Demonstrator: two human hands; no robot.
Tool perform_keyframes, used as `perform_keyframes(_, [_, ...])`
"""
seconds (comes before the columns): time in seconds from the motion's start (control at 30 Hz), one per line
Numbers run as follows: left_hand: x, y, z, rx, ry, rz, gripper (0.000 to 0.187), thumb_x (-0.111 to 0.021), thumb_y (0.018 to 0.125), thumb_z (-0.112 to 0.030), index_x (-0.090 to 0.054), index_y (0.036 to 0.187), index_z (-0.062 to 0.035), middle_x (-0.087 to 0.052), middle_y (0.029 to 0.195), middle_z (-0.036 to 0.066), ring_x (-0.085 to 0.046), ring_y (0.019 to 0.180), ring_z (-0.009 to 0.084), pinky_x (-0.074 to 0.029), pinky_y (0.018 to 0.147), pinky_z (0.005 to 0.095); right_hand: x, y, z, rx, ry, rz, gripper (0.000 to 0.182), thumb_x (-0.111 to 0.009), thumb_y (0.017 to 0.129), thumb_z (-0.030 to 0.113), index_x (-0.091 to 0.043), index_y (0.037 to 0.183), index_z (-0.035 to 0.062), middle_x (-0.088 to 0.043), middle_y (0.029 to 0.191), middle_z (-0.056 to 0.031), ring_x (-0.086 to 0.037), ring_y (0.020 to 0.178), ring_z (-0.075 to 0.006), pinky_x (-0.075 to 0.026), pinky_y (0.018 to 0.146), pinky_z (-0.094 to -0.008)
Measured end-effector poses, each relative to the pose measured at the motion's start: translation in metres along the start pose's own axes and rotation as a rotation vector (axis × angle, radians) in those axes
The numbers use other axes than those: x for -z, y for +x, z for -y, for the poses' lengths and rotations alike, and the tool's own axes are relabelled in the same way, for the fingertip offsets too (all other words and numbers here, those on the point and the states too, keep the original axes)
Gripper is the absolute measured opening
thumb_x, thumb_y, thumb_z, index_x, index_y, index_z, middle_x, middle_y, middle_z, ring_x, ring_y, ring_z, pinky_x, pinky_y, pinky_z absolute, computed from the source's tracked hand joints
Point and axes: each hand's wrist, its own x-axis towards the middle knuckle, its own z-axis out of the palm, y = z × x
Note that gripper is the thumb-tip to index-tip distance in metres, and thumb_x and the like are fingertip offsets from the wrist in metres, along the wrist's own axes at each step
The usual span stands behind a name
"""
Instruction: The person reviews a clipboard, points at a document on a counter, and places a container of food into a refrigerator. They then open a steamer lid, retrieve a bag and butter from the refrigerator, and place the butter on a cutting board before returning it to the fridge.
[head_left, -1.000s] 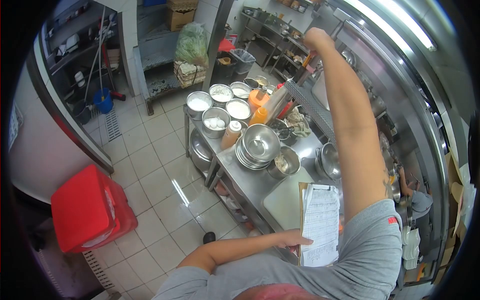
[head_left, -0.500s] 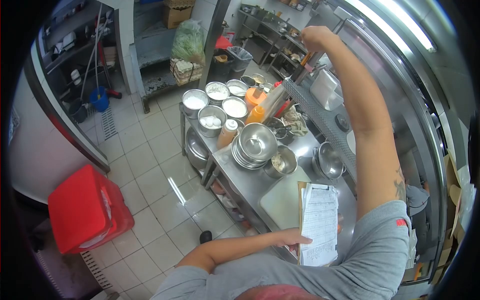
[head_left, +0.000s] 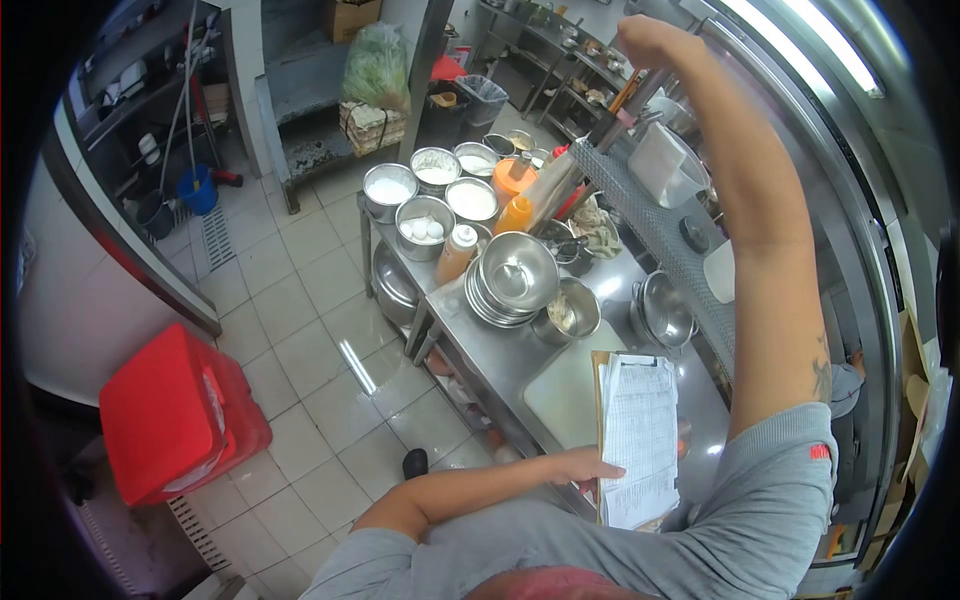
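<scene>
My left hand (head_left: 588, 466) grips the lower left edge of a clipboard (head_left: 640, 430), with the thumb over its printed, handwritten sheets. The clipboard is tilted up in front of my body, over the near end of the steel table. High at the upper right, my right hand (head_left: 658, 42) is stretched out at arm's length above the perforated shelf (head_left: 640, 215). Its fingers are curled, and whatever they hold is hidden from view. Just beyond the clipboard lies a white cutting board (head_left: 560, 395). Stacked steel bowls (head_left: 518, 272) and a steel pot (head_left: 568, 312) stand behind the board.
Steel containers of white powder (head_left: 390, 188), a bowl of eggs (head_left: 425, 228) and squeeze bottles (head_left: 457, 253) crowd the table's far end. Colanders (head_left: 665, 308) sit under the shelf, which carries a clear plastic container (head_left: 665, 165). On the tiled floor stands a red bin (head_left: 175, 415).
My raised right hand has shifted slightly up and to the right. The clipboard stays in my left hand, and the whole view has moved a little.
</scene>
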Motion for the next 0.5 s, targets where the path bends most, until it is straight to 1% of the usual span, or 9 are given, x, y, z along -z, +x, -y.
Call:
perform_keyframes(0.03, [-0.001, 0.0, 0.001, 0.006, -0.008, -0.001, 0.059, -0.064, 0.092, -0.038, -0.052, 0.133, 0.0023, -0.066, 0.095, 0.011, -0.056, 0.055, 0.0101, -0.04, 0.037, 0.0208, -0.001, 0.006, -0.008, 0.027, -0.046, -0.001, 0.016, -0.062, 0.073, 0.004, -0.072, 0.084, -0.002, -0.07, 0.084, -0.0225, -0.069, 0.083, -0.0376, -0.055, 0.072, -0.0428])
perform_keyframes(0.07, [0.0, 0.002, 0.001, 0.009, -0.011, -0.004, 0.059, -0.064, 0.092, -0.038, -0.052, 0.133, 0.0025, -0.066, 0.095, 0.011, -0.055, 0.055, 0.0101, -0.04, 0.037, 0.0207, -0.006, 0.012, -0.012, 0.005, -0.105, -0.012, 0.013, -0.062, 0.074, 0.005, -0.072, 0.081, -0.001, -0.069, 0.081, -0.0219, -0.069, 0.081, -0.036, -0.054, 0.07, -0.0426])
perform_keyframes(0.17, [0.002, 0.007, 0.003, 0.018, -0.024, 0.006, 0.06, -0.064, 0.092, -0.038, -0.051, 0.133, 0.003, -0.066, 0.096, 0.011, -0.055, 0.055, 0.0102, -0.04, 0.037, 0.0208, -0.012, 0.013, -0.03, 0.0, 0.114, 0.086, 0.011, -0.063, 0.074, 0.004, -0.072, 0.078, 0.0002, -0.069, 0.079, -0.022, -0.069, 0.079, -0.0361, -0.054, 0.069, -0.042])
perform_keyframes(0.23, [0.001, 0.01, 0.003, 0.02, -0.027, 0.015, 0.06, -0.065, 0.091, -0.038, -0.051, 0.133, 0.0033, -0.066, 0.096, 0.011, -0.055, 0.055, 0.0103, -0.041, 0.037, 0.0211, 0.018, -0.014, -0.017, 0.119, 0.071, 0.072, 0.009, -0.064, 0.076, 0.004, -0.071, 0.08, 0.0003, -0.068, 0.079, -0.0204, -0.068, 0.078, -0.0351, -0.054, 0.068, -0.0417])
perform_keyframes(0.3, [0.0, 0.008, 0.001, 0.015, -0.028, 0.015, 0.06, -0.066, 0.091, -0.038, -0.052, 0.132, 0.0035, -0.067, 0.095, 0.011, -0.055, 0.055, 0.0104, -0.041, 0.038, 0.0216, 0.037, -0.021, -0.007, 0.105, 0.063, 0.037, 0.01, -0.063, 0.078, 0.004, -0.07, 0.083, 0.0009, -0.068, 0.08, -0.0194, -0.068, 0.077, -0.034, -0.054, 0.068, -0.0415])
perform_keyframes(0.4, [-0.001, 0.005, 0.004, -0.019, -0.049, 0.001, 0.059, -0.066, 0.091, -0.038, -0.053, 0.131, 0.0031, -0.067, 0.094, 0.01, -0.056, 0.056, 0.0106, -0.041, 0.038, 0.0223, 0.04, -0.011, -0.001, -0.114, 0.087, -0.034, 0.015, -0.058, 0.082, 0.003, -0.07, 0.092, 0.0024, -0.07, 0.084, -0.0188, -0.069, 0.079, -0.0319, -0.055, 0.069, -0.0413])
perform_keyframes(0.43, [-0.001, 0.004, 0.005, -0.003, -0.055, -0.008, 0.058, -0.066, 0.091, -0.037, -0.053, 0.131, 0.003, -0.067, 0.094, 0.01, -0.056, 0.056, 0.0107, -0.042, 0.038, 0.0225, 0.043, -0.009, 0.002, -0.189, 0.092, -0.057, 0.017, -0.057, 0.084, 0.003, -0.07, 0.095, 0.0029, -0.07, 0.085, -0.0186, -0.069, 0.079, -0.0312, -0.055, 0.069, -0.0412])
perform_keyframes(0.5, [-0.001, 0.004, 0.0, 0.024, -0.06, -0.023, 0.057, -0.065, 0.092, -0.037, -0.054, 0.131, 0.0028, -0.067, 0.093, 0.01, -0.057, 0.057, 0.0109, -0.042, 0.038, 0.0228, 0.068, -0.01, 0.014, -0.339, 0.093, -0.108, 0.021, -0.054, 0.087, 0.002, -0.07, 0.1, 0.0038, -0.071, 0.088, -0.0182, -0.07, 0.08, -0.0299, -0.056, 0.07, -0.0411])
